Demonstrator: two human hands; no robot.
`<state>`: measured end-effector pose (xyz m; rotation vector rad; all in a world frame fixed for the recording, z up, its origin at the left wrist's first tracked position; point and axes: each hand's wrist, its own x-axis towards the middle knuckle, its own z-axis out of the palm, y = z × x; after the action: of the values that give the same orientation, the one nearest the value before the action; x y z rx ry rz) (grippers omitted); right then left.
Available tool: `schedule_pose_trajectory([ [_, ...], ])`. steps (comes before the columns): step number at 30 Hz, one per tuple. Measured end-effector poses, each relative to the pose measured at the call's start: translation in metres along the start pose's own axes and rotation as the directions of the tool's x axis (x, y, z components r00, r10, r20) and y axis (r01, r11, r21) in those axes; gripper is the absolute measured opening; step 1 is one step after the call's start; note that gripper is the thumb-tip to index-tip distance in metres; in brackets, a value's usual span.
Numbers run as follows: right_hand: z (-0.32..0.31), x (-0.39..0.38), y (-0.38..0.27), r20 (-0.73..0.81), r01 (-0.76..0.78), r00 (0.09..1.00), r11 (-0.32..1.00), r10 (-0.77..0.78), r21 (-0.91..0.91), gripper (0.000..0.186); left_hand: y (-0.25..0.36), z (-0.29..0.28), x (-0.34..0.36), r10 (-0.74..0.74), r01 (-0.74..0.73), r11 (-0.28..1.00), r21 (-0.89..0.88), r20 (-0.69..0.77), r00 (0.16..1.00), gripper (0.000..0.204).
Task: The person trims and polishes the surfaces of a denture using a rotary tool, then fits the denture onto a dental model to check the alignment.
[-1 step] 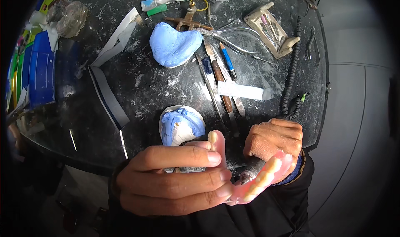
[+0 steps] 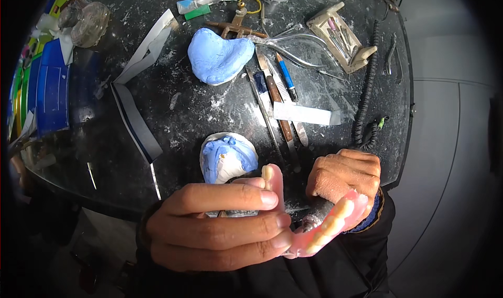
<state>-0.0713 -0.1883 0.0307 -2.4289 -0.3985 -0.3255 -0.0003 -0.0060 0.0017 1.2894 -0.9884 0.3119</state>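
A pink denture (image 2: 331, 225) with cream-coloured teeth is gripped in the fingers of my left hand (image 2: 220, 227), low in front of me. One arm of its curve rises past my fingertips; the other slants up to the right. My right hand (image 2: 346, 173) is curled in a fist around a dark cylindrical handpiece (image 2: 318, 213). The metal nose of that handpiece sits inside the denture's curve; its very tip is hidden, so I cannot tell whether it touches. Just beyond my left fingers lies a white cast with blue material (image 2: 228, 154), partly covered by the hand.
A larger blue mould (image 2: 220, 57) rests farther back on the dark, dust-specked bench (image 2: 178, 120). To its right are knives and a blue pencil (image 2: 287, 77), pliers (image 2: 293, 49) and a tool holder (image 2: 340, 39). A coiled black cable (image 2: 367, 88) runs along the right; folded strips (image 2: 137, 125) lie left.
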Motion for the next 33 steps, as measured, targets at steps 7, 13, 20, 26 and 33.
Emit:
schedule_pose_trajectory([
  [7,-0.001,0.001,0.001,0.028,-0.006,1.0,1.0,0.006,0.026,0.06,0.001,-0.002,0.0,-0.038,0.039,0.999,-0.021,0.034,0.999,0.021],
  [13,0.001,-0.002,0.003,0.026,-0.002,1.0,1.0,0.002,0.015,0.061,-0.002,0.005,-0.004,-0.02,0.018,0.999,-0.048,-0.034,0.999,0.018],
  [20,0.022,0.003,-0.01,-0.285,-0.051,0.958,0.998,0.039,-0.036,0.041,0.003,0.009,-0.002,-0.006,0.002,0.995,-0.098,-0.04,0.999,0.018],
  [26,0.025,0.005,-0.001,-0.358,-0.038,0.932,0.999,0.047,0.033,0.03,0.0,0.001,-0.005,0.02,-0.02,0.998,-0.06,0.007,1.0,0.016],
  [33,0.01,0.0,0.011,-0.121,0.118,0.986,0.992,-0.112,0.044,0.06,-0.002,0.009,-0.006,0.062,-0.066,0.997,-0.043,-0.089,0.994,0.013],
])
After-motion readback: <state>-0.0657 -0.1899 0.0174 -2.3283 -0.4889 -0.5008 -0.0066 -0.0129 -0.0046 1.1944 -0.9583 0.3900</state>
